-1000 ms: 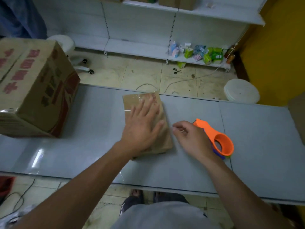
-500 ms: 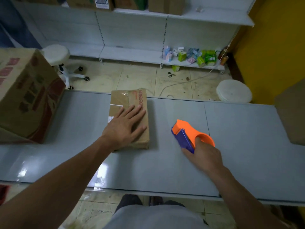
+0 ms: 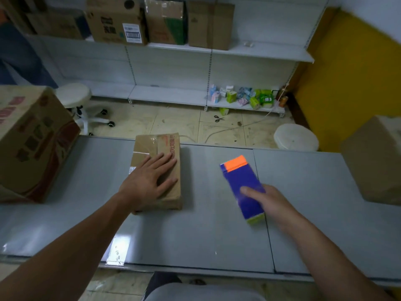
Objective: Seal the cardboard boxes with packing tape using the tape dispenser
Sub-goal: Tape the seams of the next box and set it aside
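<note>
Tape dispenser point(image 3: 240, 179), gripped by the right hand point(image 3: 273, 203), is right of the small cardboard box point(image 3: 156, 144); left hand point(image 3: 145, 183) lies spread atop it. Pin the box, tape along its seam.

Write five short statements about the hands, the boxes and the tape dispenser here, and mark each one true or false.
1. The left hand lies flat on the small cardboard box. True.
2. The right hand holds nothing. False: it grips the blue and orange tape dispenser.
3. The tape dispenser touches the small cardboard box. False: it is off to the box's right, with bare grey table showing between them.
4. A large printed cardboard box stands at the table's left end. True.
5. Scissors lie on the table. False: they lie on the floor beyond it.
</note>
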Available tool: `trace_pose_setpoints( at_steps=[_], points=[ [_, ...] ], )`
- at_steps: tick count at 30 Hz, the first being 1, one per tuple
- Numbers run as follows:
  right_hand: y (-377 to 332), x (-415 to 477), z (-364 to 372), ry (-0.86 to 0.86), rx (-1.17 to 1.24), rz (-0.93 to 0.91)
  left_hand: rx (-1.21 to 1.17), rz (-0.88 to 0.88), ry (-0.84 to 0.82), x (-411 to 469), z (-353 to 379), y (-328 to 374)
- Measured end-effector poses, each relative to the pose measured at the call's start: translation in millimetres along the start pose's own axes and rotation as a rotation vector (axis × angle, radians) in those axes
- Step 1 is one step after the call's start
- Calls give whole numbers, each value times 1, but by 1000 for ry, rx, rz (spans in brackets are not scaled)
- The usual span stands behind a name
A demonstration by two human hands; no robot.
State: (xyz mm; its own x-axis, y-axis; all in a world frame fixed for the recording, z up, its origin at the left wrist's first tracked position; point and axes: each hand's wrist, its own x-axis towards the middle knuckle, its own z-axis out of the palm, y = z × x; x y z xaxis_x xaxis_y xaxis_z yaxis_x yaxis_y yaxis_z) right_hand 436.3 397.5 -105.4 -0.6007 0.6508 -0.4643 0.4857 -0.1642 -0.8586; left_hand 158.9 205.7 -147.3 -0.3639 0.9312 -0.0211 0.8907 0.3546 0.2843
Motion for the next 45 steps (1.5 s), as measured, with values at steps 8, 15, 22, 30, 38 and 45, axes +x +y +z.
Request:
trace_pose_setpoints(
  at_steps=[8, 15, 22, 30, 38, 45],
  points=[
    [8, -28, 24, -374, 1361, 148, 77, 9, -31, 4, -11, 10],
    [20, -42, 52, -556, 1305, 136, -866, -381, 24, -2, -68, 108],
    [4, -57, 60, -376, 1236, 143, -895, -467, -206, -13, -73, 147],
    [4, -60, 61, -452, 976, 95, -739, -501, -100, -9, -67, 150],
    [10, -51, 61, -544, 778, 86, -977, -665, 36, -25, -54, 144],
    [9, -52, 67, -601, 750, 82, -1158, -770, 159, -43, -46, 146]
  ],
)
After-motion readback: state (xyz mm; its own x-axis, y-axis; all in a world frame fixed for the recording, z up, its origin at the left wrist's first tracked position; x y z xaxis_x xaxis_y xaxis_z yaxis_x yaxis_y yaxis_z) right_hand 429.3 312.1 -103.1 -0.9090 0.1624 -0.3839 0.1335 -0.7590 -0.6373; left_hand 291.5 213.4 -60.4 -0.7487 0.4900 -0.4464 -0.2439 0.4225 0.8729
